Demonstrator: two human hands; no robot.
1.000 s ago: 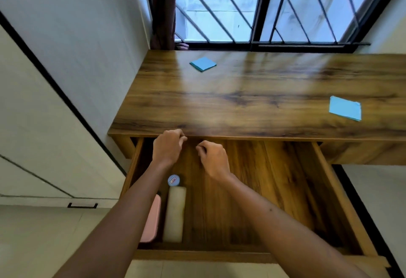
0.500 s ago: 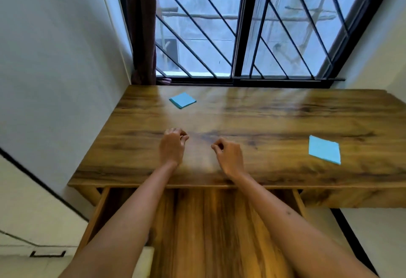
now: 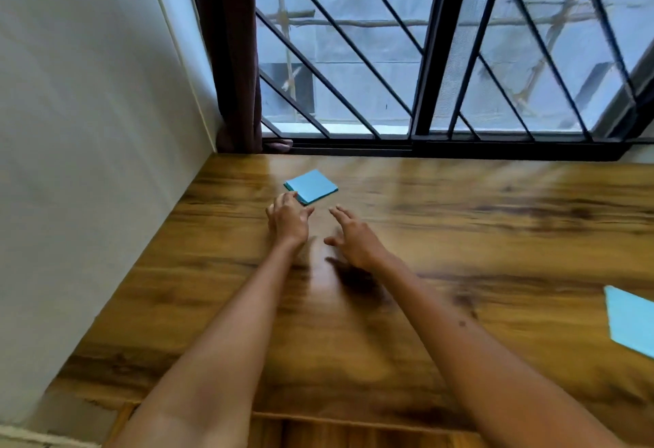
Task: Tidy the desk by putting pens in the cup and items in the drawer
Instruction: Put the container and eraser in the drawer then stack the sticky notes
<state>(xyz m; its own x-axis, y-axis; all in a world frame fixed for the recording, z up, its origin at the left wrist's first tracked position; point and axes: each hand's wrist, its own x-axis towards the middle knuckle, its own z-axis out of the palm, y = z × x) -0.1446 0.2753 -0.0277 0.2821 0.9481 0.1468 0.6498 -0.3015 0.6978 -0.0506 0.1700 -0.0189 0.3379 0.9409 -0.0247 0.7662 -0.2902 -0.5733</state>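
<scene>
A small blue pad of sticky notes (image 3: 312,186) lies on the wooden desk (image 3: 460,235) near its far left corner. My left hand (image 3: 288,219) hovers just in front of the pad, fingers loosely apart, fingertips at the pad's near corner, holding nothing. My right hand (image 3: 354,238) is a little to the right, fingers spread and empty, above the desk. A second blue pad (image 3: 631,320) sits at the right edge of the view. A strip of the open drawer (image 3: 354,435) shows at the bottom between my forearms. No cup or pens are in view.
A white wall (image 3: 88,164) bounds the desk on the left. A barred window (image 3: 442,58) with a dark curtain (image 3: 235,58) runs along the back edge of the desk.
Both hands have left the drawer and moved forward across the desk toward the far-left blue pad. Their fingers went from curled to spread. The view has tilted up, away from the drawer.
</scene>
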